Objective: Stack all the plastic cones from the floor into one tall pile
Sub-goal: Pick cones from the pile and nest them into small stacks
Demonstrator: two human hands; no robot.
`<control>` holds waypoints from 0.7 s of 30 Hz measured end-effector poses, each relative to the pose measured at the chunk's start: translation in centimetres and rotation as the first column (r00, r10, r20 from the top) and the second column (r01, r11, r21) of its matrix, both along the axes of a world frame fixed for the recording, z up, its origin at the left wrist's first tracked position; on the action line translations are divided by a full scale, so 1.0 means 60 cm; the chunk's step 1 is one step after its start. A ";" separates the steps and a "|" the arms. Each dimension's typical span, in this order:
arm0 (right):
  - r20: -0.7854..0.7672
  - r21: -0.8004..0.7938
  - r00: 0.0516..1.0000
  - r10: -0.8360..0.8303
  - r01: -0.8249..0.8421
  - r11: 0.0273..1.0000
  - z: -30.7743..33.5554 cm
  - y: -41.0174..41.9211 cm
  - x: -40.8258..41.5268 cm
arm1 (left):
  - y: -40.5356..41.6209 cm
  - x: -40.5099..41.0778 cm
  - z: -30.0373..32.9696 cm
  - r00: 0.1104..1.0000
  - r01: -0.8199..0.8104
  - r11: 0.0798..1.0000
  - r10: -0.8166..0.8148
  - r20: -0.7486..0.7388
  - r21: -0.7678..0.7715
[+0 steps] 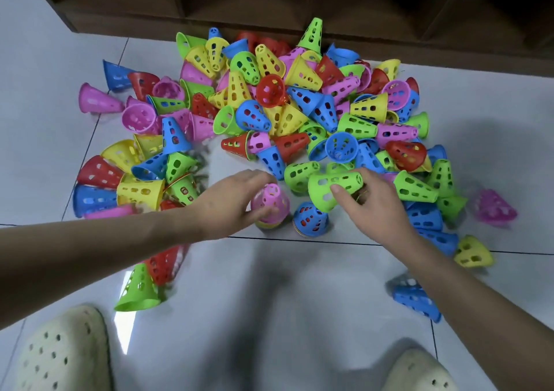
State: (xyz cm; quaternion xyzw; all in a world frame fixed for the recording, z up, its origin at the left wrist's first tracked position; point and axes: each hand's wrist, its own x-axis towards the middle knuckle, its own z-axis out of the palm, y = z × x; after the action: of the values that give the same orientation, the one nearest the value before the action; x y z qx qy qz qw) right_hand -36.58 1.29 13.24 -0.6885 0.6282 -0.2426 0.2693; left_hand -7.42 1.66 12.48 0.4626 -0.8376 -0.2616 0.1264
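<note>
Several perforated plastic cones in pink, yellow, green, blue and red lie scattered in a heap [287, 99] on the pale tiled floor. My left hand [230, 198] grips a pink cone [271, 201] that stands upright on top of a short stack in front of me. My right hand [371, 204] holds a green cone [332, 185] lying on its side, thumb on its wall. A blue cone [310, 218] stands upright between the two hands, on other cones.
A dark wooden shelf unit [299, 3] runs along the far side behind the heap. Two cream perforated slippers [60, 357] [419, 372] sit at the bottom edge. Loose cones lie at left [138, 288] and right [415, 296] of my arms.
</note>
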 end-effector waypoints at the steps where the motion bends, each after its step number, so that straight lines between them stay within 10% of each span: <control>1: -0.056 -0.011 0.998 0.039 -0.040 0.999 0.001 0.009 0.000 | -0.001 0.000 -0.011 0.998 0.043 0.999 -0.042 0.056 -0.004; 8: -0.365 0.059 0.905 0.217 -0.211 0.976 0.006 0.042 0.007 | -0.021 -0.001 -0.037 0.983 -0.002 0.966 -0.046 0.180 0.257; 14: -0.577 0.235 0.725 0.377 -0.295 0.926 0.015 0.025 0.023 | -0.089 -0.001 -0.018 0.792 0.288 0.957 -0.242 0.561 0.005; 21: -0.614 0.262 0.629 0.476 -0.406 0.875 -0.026 0.016 0.032 | -0.184 -0.037 -0.033 0.689 0.426 0.902 -0.278 0.669 -0.064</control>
State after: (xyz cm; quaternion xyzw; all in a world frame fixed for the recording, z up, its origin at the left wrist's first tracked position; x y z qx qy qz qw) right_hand -34.63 2.23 11.70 -0.8470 0.5049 0.1217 0.1133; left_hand -9.64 -9.37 10.48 0.3371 -0.9253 -0.0137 -0.1734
